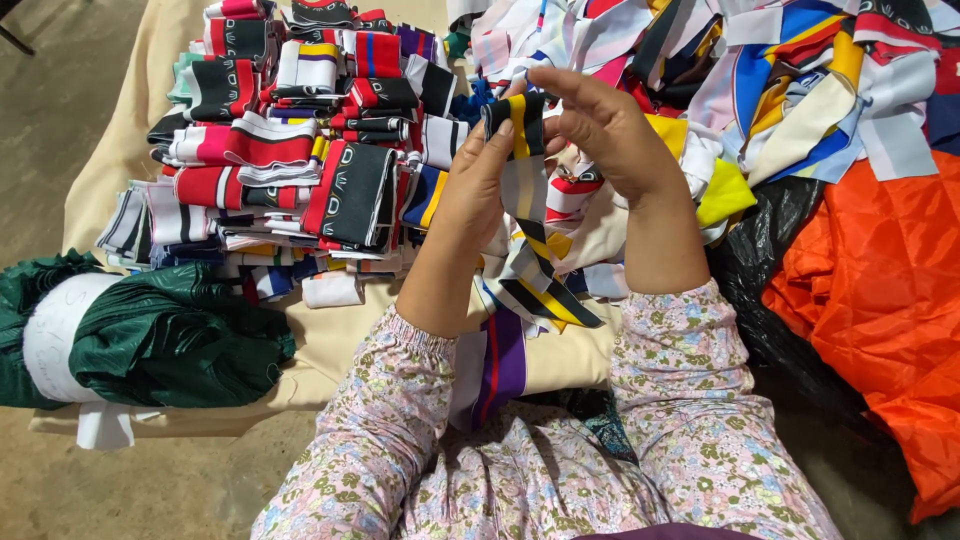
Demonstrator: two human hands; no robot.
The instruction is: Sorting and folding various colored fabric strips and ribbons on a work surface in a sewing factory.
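Beige cloth [330, 350] covers the floor. Both hands are up, the left hand [480, 180] and right hand [600, 130] pinching a striped strip [525, 200] tight at its top. Many folded strips [290, 150] sit stacked on the left. A big loose heap [780, 80] waits on the right.

Green fabric roll [150, 340] left, orange cloth [880, 300] right.

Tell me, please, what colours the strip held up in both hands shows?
Black and white with a yellow stripe, on the fabric strip between left hand and right hand; head view.
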